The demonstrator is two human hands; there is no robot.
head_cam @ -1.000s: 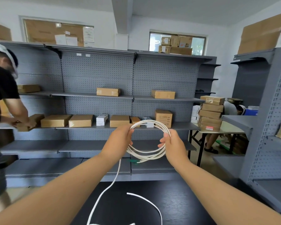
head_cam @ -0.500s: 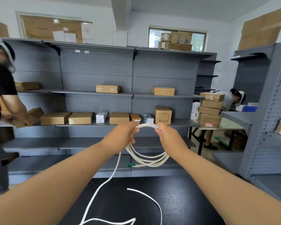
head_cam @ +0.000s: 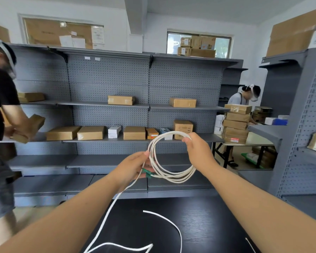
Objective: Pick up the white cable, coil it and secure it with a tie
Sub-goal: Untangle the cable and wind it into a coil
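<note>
Backing the cable (head_cam: 174, 178), shelves (head_cam: 102, 105) hold boxes (head_cam: 134, 133).

You've got open air between the worktop (head_cam: 208, 225) and the grey shelving (head_cam: 108, 161) ahead. Slack white cable (head_cam: 164, 218) loops across the worktop below you, a person (head_cam: 2, 110) crowds your left, and a shelf unit (head_cam: 303, 143) walls off your right.

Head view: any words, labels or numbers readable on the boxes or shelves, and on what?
No text reads clearly.
Upright brown box: dark print, blurred.
Lowest stacked box: red-and-white label, too small.
Pinned papers: blurred.
</note>
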